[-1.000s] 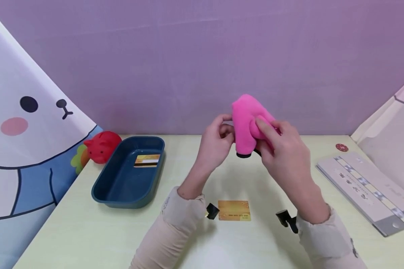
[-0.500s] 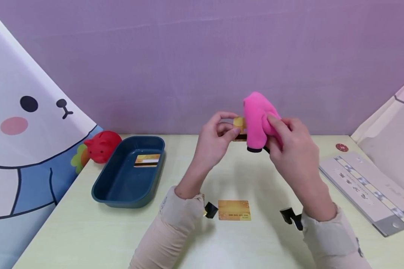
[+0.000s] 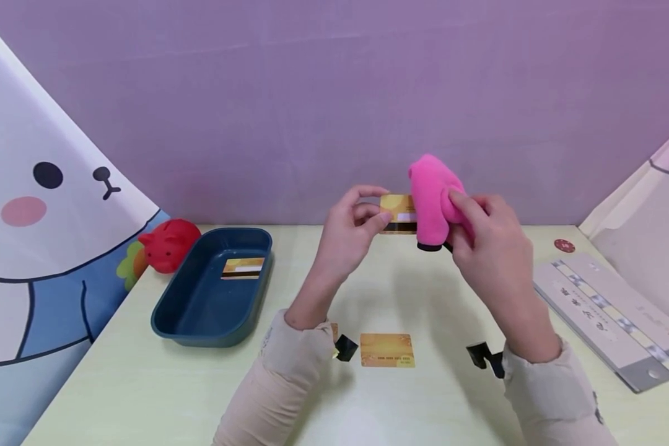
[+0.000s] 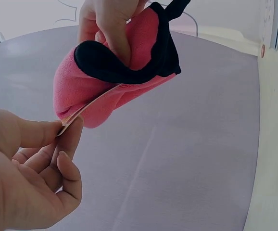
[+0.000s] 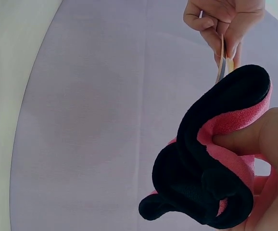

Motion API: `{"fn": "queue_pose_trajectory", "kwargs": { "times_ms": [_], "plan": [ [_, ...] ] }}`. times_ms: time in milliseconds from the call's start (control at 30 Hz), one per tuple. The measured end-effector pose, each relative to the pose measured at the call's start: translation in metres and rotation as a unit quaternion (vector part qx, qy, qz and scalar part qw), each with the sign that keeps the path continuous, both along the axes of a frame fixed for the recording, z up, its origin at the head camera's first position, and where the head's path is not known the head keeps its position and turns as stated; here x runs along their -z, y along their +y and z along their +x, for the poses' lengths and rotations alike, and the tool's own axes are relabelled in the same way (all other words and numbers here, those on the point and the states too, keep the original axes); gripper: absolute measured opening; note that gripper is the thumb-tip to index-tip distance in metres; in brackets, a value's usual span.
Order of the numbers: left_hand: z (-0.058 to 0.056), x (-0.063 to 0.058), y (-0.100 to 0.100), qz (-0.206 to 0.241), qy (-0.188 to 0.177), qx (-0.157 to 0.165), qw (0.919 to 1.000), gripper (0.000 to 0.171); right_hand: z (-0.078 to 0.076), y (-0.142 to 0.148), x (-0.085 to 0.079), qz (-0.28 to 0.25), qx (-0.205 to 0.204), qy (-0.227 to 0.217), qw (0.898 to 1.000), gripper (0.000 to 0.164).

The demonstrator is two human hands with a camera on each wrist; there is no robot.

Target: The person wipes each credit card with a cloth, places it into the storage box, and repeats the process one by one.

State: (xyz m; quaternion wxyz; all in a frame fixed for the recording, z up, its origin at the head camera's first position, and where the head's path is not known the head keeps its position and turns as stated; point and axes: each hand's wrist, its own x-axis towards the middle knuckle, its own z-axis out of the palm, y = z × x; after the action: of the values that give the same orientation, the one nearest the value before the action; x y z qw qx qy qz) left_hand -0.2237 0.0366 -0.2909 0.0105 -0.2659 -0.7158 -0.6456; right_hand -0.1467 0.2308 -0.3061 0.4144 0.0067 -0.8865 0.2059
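Observation:
In the head view, my left hand (image 3: 345, 238) pinches the left end of a gold bank card (image 3: 397, 215) between thumb and fingers. Its striped side faces me. My right hand (image 3: 493, 260) grips a bunched pink plush cloth (image 3: 430, 201) with black edging, which covers the card's right end. From the left wrist, the card (image 4: 71, 122) shows edge-on, running into a fold of the cloth (image 4: 64, 91). Seen from the right wrist, the black border (image 5: 201, 110) loops around, and a right-hand digit presses into the pink. Both hands are raised above the table.
Below, another gold card (image 3: 387, 350) lies on the table, with part of a further card (image 3: 335, 331) beside my left cuff. A blue tray (image 3: 164, 331) holds a card (image 3: 242, 269). Behind it sits a red piggy bank (image 3: 170, 246). A binder (image 3: 607, 316) and red chip (image 3: 564, 246) lie right.
The cloth and right hand have shifted right, sliding off the card, so much of it now shows. My left hand has moved slightly left.

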Motion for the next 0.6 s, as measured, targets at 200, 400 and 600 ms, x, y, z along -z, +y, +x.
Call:
{"fn": "queue_pose_trajectory", "kwargs": {
  "times_ms": [200,400,600],
  "plan": [
    [-0.002,-0.001,-0.004,0.019,-0.007,0.014,0.9997,0.03,0.0,0.004,0.0,-0.012,0.013,-0.005,1.0,0.041],
    [-0.003,-0.005,-0.008,0.036,-0.027,0.026,0.9986,0.031,0.0,0.016,-0.002,-0.022,0.034,-0.007,0.999,0.041],
    [-0.001,-0.011,-0.011,0.072,-0.022,0.048,0.996,0.033,0.001,0.027,-0.003,-0.037,0.058,-0.019,0.997,0.041]
  ]
}}
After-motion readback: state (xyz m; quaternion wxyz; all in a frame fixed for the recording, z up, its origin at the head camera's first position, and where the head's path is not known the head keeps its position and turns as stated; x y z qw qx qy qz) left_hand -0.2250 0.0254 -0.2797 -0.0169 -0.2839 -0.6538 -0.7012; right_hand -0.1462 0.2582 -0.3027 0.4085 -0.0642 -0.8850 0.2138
